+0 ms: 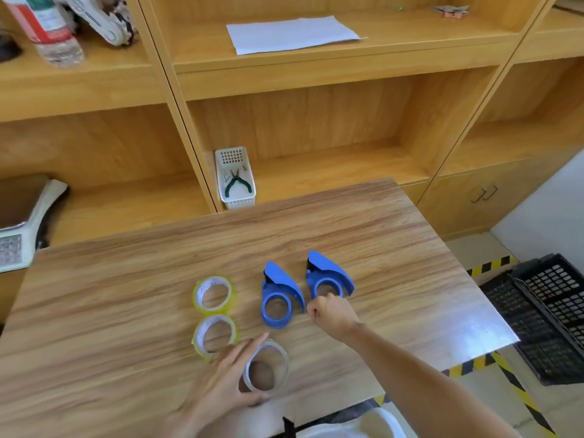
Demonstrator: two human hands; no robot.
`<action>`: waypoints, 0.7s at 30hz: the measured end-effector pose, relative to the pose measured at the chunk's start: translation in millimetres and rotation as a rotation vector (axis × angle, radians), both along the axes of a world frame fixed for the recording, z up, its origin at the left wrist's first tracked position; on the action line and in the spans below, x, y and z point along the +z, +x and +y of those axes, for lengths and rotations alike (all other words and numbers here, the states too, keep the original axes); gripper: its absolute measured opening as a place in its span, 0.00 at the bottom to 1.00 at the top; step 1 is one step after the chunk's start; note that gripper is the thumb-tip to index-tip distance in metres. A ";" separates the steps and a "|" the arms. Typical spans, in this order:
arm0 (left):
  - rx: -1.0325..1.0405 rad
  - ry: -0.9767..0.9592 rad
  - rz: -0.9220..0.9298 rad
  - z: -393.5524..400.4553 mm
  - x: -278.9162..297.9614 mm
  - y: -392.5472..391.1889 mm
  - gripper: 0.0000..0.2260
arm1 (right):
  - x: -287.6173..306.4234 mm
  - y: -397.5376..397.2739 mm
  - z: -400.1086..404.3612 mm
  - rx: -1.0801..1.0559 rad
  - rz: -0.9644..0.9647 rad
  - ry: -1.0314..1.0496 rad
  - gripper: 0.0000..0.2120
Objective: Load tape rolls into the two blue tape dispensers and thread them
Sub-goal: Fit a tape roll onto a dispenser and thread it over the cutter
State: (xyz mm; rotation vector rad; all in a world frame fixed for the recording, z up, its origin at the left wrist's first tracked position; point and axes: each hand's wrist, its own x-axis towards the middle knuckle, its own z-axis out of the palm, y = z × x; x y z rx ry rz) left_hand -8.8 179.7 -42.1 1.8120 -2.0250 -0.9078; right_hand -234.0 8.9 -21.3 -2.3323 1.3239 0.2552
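Observation:
Two blue tape dispensers lie side by side on the wooden table [126, 298]: the left dispenser [279, 297] and the right dispenser [328, 276], both with hollow hubs. Two yellowish tape rolls lie flat to their left, the far roll [214, 294] and the nearer roll [215, 336]. A clear tape roll [266, 365] lies at the front. My left hand [226, 379] touches this clear roll, thumb at its near rim and fingers along its left side. My right hand [331, 312] is curled, its fingertips at the near rim of the right dispenser.
A white basket [235, 178] with green-handled pliers stands in the shelf behind the table. A scale [22, 229] sits at the left. A black crate [550, 314] is on the floor to the right, beside yellow-black floor tape. A white sheet [290, 34] lies on an upper shelf.

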 end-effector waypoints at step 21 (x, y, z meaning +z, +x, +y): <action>-0.034 0.092 -0.225 10.0 3.7 8.0 0.45 | -16.9 22.9 -0.1 0.073 0.014 0.276 0.17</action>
